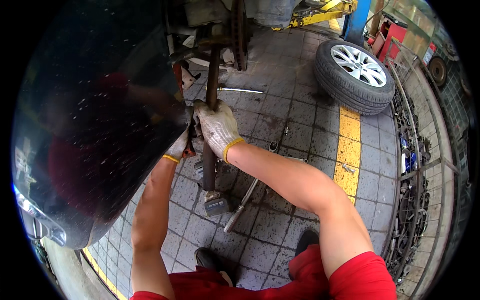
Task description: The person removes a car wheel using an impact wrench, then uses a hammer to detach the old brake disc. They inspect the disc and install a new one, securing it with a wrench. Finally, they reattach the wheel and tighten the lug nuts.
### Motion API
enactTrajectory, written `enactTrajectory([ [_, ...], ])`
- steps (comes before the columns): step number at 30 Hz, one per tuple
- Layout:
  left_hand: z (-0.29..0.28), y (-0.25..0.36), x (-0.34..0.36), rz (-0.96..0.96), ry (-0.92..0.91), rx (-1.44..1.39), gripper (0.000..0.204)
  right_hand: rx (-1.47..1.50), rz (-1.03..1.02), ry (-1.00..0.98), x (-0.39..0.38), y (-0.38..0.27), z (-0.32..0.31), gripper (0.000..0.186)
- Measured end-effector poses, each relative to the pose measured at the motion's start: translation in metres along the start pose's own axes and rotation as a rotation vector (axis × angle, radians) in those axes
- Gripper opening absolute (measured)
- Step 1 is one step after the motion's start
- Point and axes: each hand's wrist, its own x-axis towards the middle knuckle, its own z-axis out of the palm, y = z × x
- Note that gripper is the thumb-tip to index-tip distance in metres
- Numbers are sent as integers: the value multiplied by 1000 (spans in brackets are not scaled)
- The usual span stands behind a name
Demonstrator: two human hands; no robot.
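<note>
My right hand, in a white knit glove with a yellow cuff, is closed around a long rusty metal pipe. The pipe stands near upright beside the dark car's fender. Lower left of it, my gloved left hand reaches in behind the fender edge, and its fingers are hidden. An orange-red metal piece shows right beside that hand. Above both hands are the rusty brake disc and suspension parts of the wheel well.
A cordless tool's battery and a long ratchet wrench lie on the tiled floor near my feet. A thin metal rod lies farther off. At right are a removed wheel and a wire-mesh rack; a blue lift post stands behind.
</note>
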Motion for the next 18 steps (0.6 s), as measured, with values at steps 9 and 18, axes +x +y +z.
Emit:
enactTrajectory([
  [9, -9, 22, 48, -416, -228, -179, 37, 19, 0, -61, 11, 24, -9, 38],
  [18, -13, 53, 10, -325, -209, -243, 35, -170, -43, -90, 22, 50, -16, 49],
])
